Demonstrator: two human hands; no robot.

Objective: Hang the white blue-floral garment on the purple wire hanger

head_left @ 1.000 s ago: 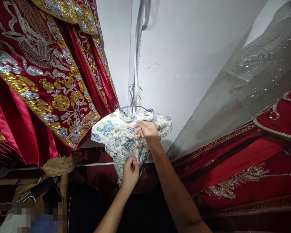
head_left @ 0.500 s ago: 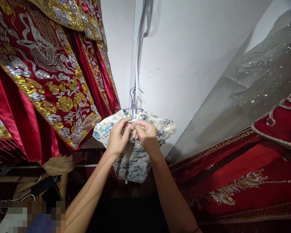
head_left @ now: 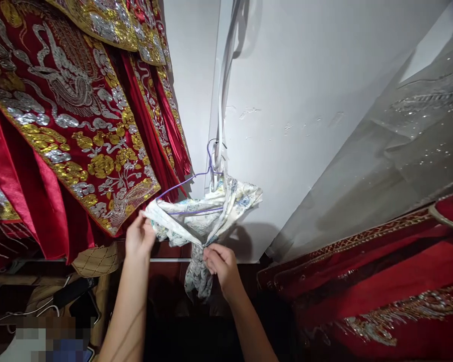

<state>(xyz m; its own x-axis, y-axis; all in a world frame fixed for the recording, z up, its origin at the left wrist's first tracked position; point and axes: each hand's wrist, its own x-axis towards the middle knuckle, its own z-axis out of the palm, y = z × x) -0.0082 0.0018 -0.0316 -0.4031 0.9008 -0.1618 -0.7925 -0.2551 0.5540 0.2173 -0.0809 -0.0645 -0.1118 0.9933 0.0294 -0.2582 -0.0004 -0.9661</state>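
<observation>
A small white garment with a blue floral print (head_left: 206, 216) hangs on a purple wire hanger (head_left: 196, 178), which hooks onto a white strap (head_left: 222, 100) running up the wall. The hanger's left arm shows bare above the cloth. My left hand (head_left: 139, 236) pinches the garment's left sleeve end. Lower down, my right hand (head_left: 221, 262) grips the bunched body of the garment, which trails below my fingers.
Red robes with gold and silver embroidery (head_left: 71, 110) hang close on the left. More red embroidered cloth (head_left: 362, 291) and a grey sequinned fabric (head_left: 400, 151) lie on the right. A white wall (head_left: 294, 75) stands behind. A quilted tan item (head_left: 96, 259) and dark clutter sit below left.
Both hands have left the collar. My left hand went down and left to the sleeve, my right dropped to the body. The garment has turned and bunched, baring part of the hanger.
</observation>
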